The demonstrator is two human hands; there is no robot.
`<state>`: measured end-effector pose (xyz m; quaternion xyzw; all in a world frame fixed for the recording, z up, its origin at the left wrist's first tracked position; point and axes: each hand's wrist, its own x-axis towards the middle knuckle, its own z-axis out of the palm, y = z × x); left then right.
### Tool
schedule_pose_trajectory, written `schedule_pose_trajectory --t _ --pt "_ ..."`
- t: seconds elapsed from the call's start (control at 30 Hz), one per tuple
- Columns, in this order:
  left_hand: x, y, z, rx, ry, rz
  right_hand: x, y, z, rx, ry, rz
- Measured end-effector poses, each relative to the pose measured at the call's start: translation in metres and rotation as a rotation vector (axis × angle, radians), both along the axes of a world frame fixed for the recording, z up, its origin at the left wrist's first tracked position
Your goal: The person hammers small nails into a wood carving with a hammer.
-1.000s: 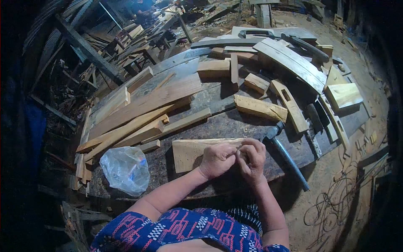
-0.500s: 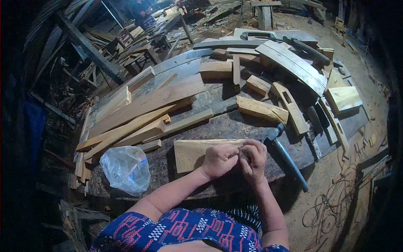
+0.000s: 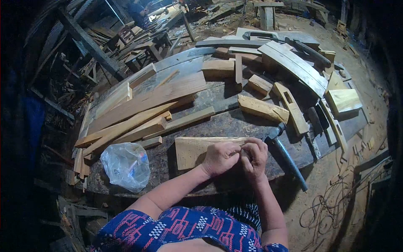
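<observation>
My left hand (image 3: 221,158) and my right hand (image 3: 254,156) meet over the right part of a pale wooden block (image 3: 189,152) that lies along the front of the workbench. The fingers of both hands are curled and pinched together, knuckles up. Whatever they hold between them is too small or too hidden to make out. Just right of my right hand lies a hammer (image 3: 288,158) with a blue-grey metal handle, its head pointing away from me. A crumpled clear plastic bag (image 3: 125,167) with something blue and red inside sits to the left of the block.
Several boards and strips (image 3: 147,105) lie across the left of the workbench (image 3: 224,119). Wood blocks (image 3: 262,108), a slotted wooden piece (image 3: 290,107) and a long pale plank (image 3: 294,67) cover the right. Cords (image 3: 325,214) lie on the floor; a person (image 3: 140,8) is in the far background.
My hands stay together over the block, with only slight finger movement. The whole view has shifted a little; the things on the bench stay in place.
</observation>
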<state>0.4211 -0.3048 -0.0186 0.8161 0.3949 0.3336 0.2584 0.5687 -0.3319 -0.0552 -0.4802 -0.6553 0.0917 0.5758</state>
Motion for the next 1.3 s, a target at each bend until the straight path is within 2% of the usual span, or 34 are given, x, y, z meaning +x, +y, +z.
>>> schedule_pose_trajectory --t 0.83,1.07,1.2,1.23,1.3 --pt "-0.005 -0.005 0.004 0.140 -0.055 -0.003 -0.007 0.003 -0.020 0.003 0.017 -0.046" --pt "-0.005 0.003 -0.018 0.190 -0.016 0.004 -0.009 0.000 -0.018 -0.052 0.020 -0.014" --pt "-0.005 0.004 -0.020 0.159 0.045 0.011 0.001 0.000 -0.011 -0.051 0.033 0.120" --pt "-0.006 0.003 -0.017 0.168 0.039 0.020 -0.001 -0.010 0.007 -0.146 0.080 0.042" --pt "-0.007 -0.001 -0.011 0.114 0.013 0.009 0.021 -0.008 0.010 -0.054 0.050 -0.027"
